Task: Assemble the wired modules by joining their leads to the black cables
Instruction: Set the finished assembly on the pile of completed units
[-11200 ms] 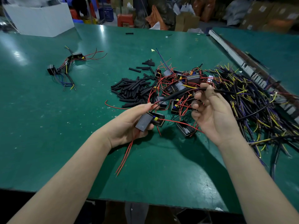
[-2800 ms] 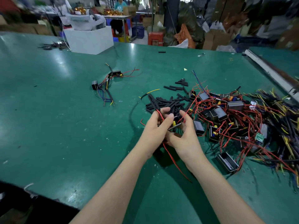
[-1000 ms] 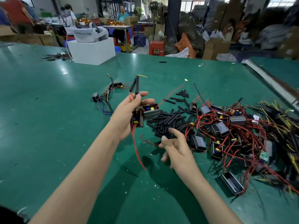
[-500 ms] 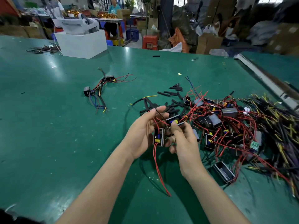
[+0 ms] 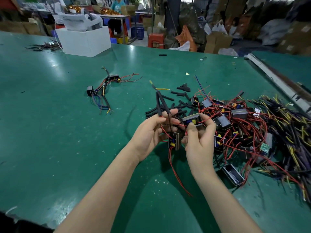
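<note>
My left hand (image 5: 152,130) grips a black cable (image 5: 159,103) whose sleeved ends stick up past my fingers, one tipped with a yellow lead. A small black module (image 5: 174,141) with red leads hangs below that hand. My right hand (image 5: 200,138) pinches a second module (image 5: 191,118), grey-topped with a blue and yellow part, just right of my left fingertips. Behind them lies a pile of modules with red leads (image 5: 235,125) and a heap of black cables with yellow ends (image 5: 289,132).
Loose black sleeve pieces (image 5: 178,105) lie beyond my hands. Two joined assemblies (image 5: 102,91) rest on the green table (image 5: 50,132) to the left. A white box (image 5: 84,40) stands at the back, a metal rail (image 5: 276,81) runs along the right.
The cable's sleeved ends now stand upright from my left hand instead of lying flat. My right hand has lifted the second module higher, up to my left fingertips.
</note>
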